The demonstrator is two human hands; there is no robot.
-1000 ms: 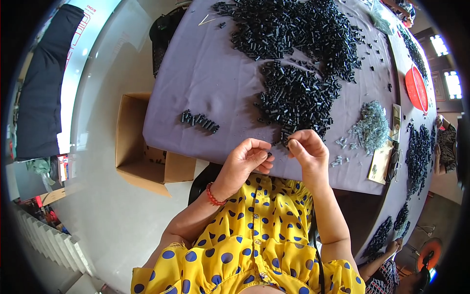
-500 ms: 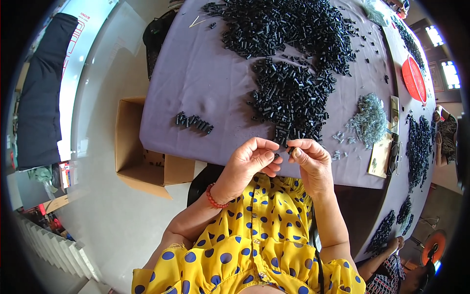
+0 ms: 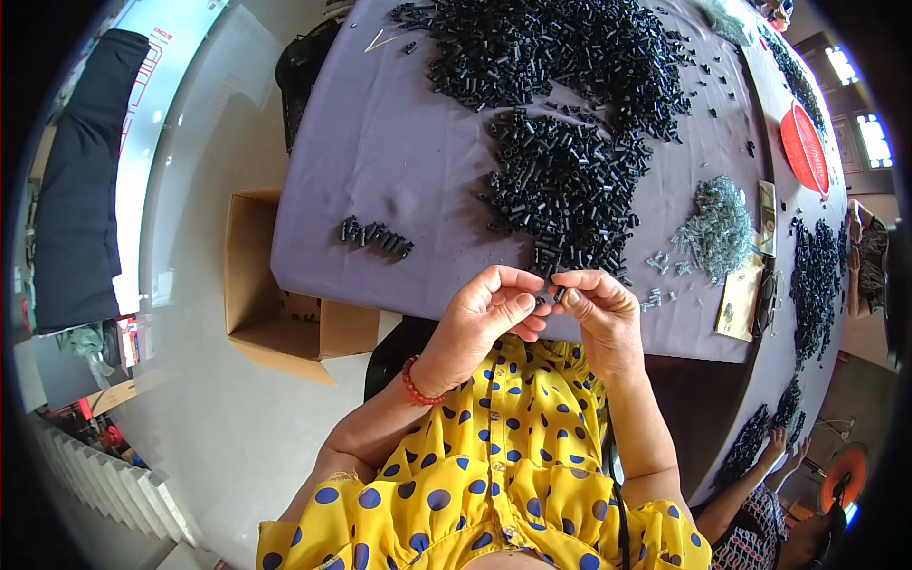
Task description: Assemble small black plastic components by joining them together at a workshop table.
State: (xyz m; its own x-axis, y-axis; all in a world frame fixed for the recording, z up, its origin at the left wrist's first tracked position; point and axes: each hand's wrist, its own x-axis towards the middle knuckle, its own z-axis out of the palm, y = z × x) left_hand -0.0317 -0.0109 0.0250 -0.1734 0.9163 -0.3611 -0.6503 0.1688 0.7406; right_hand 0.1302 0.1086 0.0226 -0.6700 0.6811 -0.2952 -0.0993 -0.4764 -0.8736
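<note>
My left hand (image 3: 489,312) and my right hand (image 3: 600,313) meet at the near edge of the table covered in purple cloth (image 3: 399,161). Between their fingertips they pinch a small black tube piece (image 3: 556,294). Just beyond the fingers lies a big heap of black tube pieces (image 3: 565,185). A larger spread of the same pieces (image 3: 560,47) covers the far part of the table. A short row of black pieces (image 3: 375,236) lies apart on the cloth to the left.
A pile of small silvery metal parts (image 3: 717,228) lies to the right, with a yellowish card (image 3: 741,299) near it. An open cardboard box (image 3: 275,294) stands on the floor at the left. A red round lid (image 3: 806,147) is far right. Another person's hand (image 3: 781,446) shows at lower right.
Both hands have drawn slightly back from the heap toward my body, still working the small piece between the fingertips.
</note>
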